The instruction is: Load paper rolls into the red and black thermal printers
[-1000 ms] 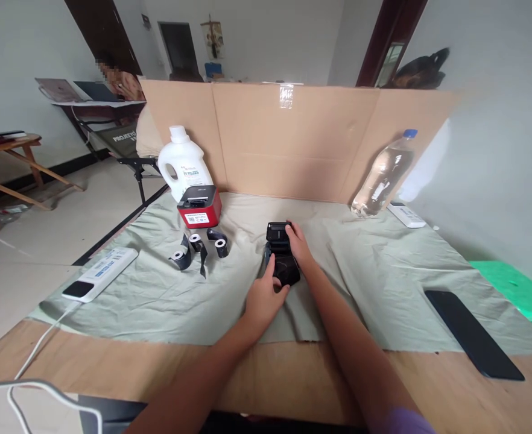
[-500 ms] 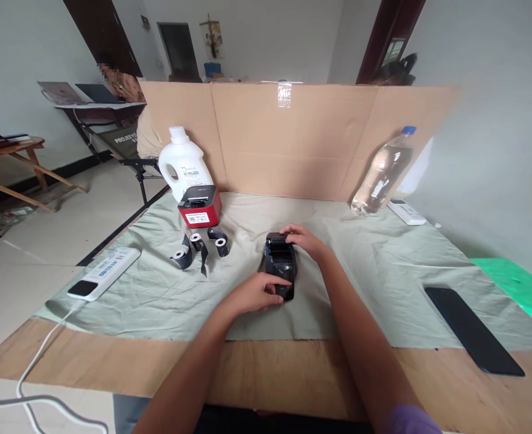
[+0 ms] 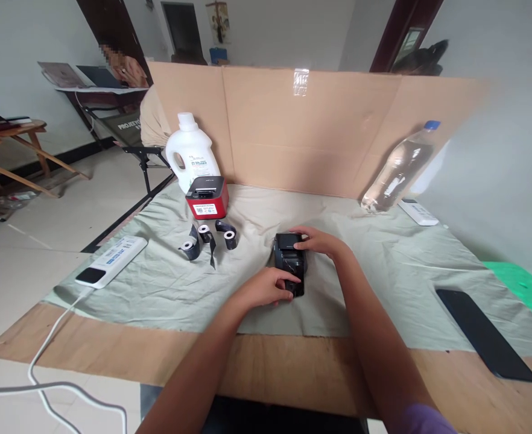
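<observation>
A black POS terminal lies on the grey-green cloth in front of me, its paper cover at the far end. My left hand grips the near part from the left, with the index finger across the top and the thumb at the near edge. At the far end, my right hand holds the cover between thumb and fingers. Left of the terminal are three small black paper rolls, one of them a roll with its tail curled back. Behind them stands a red and black receipt printer.
A white detergent bottle stands behind the printer. A white power bank with a cable lies left, and a black phone right. A clear bottle leans against the cardboard screen. A person sits at the far left.
The terminal's cover has swung down over the paper compartment, with my right hand on it. My left hand keeps its grip. The whole view has shifted slightly.
</observation>
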Demonstrator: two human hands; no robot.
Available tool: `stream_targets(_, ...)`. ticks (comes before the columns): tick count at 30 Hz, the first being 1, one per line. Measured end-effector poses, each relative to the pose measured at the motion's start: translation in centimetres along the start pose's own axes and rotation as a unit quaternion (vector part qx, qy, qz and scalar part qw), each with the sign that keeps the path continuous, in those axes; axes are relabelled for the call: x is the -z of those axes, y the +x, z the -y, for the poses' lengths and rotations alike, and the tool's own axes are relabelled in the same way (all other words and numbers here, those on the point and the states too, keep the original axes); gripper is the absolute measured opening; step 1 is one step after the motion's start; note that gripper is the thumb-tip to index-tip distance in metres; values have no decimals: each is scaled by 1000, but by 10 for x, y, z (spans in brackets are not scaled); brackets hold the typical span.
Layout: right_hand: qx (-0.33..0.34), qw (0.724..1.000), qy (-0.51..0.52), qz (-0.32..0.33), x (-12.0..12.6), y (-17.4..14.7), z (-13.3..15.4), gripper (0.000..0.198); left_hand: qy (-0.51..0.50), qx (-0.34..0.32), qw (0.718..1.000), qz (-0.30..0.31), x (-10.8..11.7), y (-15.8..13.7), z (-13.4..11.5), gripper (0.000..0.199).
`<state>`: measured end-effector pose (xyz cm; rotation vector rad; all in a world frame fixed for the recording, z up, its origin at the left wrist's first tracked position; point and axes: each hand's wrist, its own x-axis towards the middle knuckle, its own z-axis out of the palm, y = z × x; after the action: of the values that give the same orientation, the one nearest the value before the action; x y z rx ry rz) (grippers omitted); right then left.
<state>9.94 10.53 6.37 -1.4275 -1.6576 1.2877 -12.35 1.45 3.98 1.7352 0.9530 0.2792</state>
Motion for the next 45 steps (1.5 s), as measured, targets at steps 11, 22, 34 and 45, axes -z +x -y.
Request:
stream_targets(11,-142,957,-232,102,-6,-4,37,64,36,-21,999,-15,1,-4,-6,41)
stream_targets(22,-218,953,-204,47,-14,-16,39,62,-31,29,947,-319,25,-8,-4,45)
stream_targets(34,-156,981,-107,33,-51,-28,49,59,169,34,934,-313,15,15,18,49)
stream_targets(45,-117,985,51,-116,8,-32,15,76,130,-62,934,-328,14,72,-32,50)
